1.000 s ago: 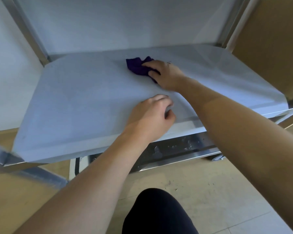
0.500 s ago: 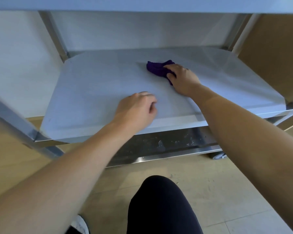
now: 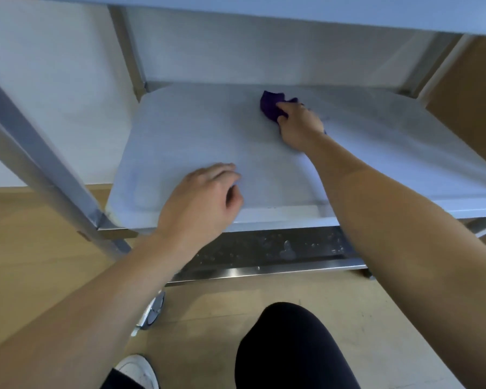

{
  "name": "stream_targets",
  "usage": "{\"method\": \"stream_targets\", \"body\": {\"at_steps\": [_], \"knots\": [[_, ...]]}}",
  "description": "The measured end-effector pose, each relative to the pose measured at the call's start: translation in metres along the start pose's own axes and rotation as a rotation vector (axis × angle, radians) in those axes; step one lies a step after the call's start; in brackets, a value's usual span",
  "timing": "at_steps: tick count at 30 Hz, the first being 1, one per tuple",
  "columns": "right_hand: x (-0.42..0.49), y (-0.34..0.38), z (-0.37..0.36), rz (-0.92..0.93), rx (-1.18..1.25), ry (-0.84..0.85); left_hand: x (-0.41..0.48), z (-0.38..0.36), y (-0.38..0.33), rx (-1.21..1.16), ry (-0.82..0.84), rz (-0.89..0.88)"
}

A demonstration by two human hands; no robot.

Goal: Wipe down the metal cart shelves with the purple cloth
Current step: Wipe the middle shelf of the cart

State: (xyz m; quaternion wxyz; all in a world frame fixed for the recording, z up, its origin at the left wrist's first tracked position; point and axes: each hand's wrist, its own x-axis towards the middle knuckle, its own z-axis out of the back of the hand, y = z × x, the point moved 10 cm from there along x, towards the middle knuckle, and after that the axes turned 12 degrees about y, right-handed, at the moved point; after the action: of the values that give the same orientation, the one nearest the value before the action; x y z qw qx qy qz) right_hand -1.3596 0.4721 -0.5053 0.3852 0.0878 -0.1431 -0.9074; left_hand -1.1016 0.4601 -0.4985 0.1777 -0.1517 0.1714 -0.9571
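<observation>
The metal cart's middle shelf [image 3: 197, 130] spreads wide and pale in front of me. My right hand [image 3: 299, 124] grips the bunched purple cloth [image 3: 270, 105] and holds it down on the far middle of that shelf. My left hand [image 3: 202, 200] rests on the shelf's near edge with its fingers loosely curled and nothing in them. Below lies the bottom shelf [image 3: 264, 248], darker and speckled with water drops.
The top shelf's underside [image 3: 320, 15] hangs overhead. A slanted cart post [image 3: 40, 164] stands at the left, and a caster wheel [image 3: 152, 310] sits by the floor. My dark knee [image 3: 289, 346] and a white shoe [image 3: 138, 369] are at the bottom. A white wall stands behind.
My view dropped and shifted left, so the top shelf's underside came into sight. My right hand kept the cloth on the far middle of the shelf; my left hand stayed at the near edge.
</observation>
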Motion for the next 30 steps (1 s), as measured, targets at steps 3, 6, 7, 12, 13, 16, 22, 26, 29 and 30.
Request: {"method": "stream_targets", "body": {"at_steps": [3, 6, 7, 12, 13, 16, 22, 26, 29, 30], "knots": [[0.004, 0.088, -0.031, 0.213, 0.000, 0.065, 0.001, -0.001, -0.001, 0.010, 0.022, -0.024], [-0.007, 0.131, -0.050, 0.359, 0.027, 0.109, 0.002, -0.001, 0.004, -0.013, 0.046, -0.034], [-0.010, 0.130, -0.048, 0.377, 0.039, 0.095, 0.002, 0.000, 0.006, -0.022, 0.048, -0.036], [-0.002, 0.059, -0.015, 0.267, 0.023, 0.019, 0.003, 0.002, 0.006, -0.033, 0.041, -0.048], [0.001, 0.037, -0.006, 0.200, 0.023, -0.010, 0.003, 0.001, 0.007, -0.032, 0.038, -0.044], [0.006, -0.010, 0.010, 0.037, 0.011, -0.056, 0.003, 0.001, 0.007, -0.015, 0.016, -0.029], [0.038, -0.006, 0.001, -0.130, -0.032, -0.084, 0.001, -0.002, 0.001, 0.046, 0.010, -0.036], [0.066, 0.052, -0.018, -0.053, -0.042, 0.039, 0.001, -0.006, 0.001, 0.092, 0.048, -0.050], [0.062, 0.129, -0.042, 0.203, -0.044, 0.113, 0.003, -0.004, 0.004, 0.086, 0.050, -0.041], [0.056, 0.150, -0.051, 0.291, -0.053, 0.137, 0.003, -0.003, 0.005, 0.077, 0.051, -0.040]]}}
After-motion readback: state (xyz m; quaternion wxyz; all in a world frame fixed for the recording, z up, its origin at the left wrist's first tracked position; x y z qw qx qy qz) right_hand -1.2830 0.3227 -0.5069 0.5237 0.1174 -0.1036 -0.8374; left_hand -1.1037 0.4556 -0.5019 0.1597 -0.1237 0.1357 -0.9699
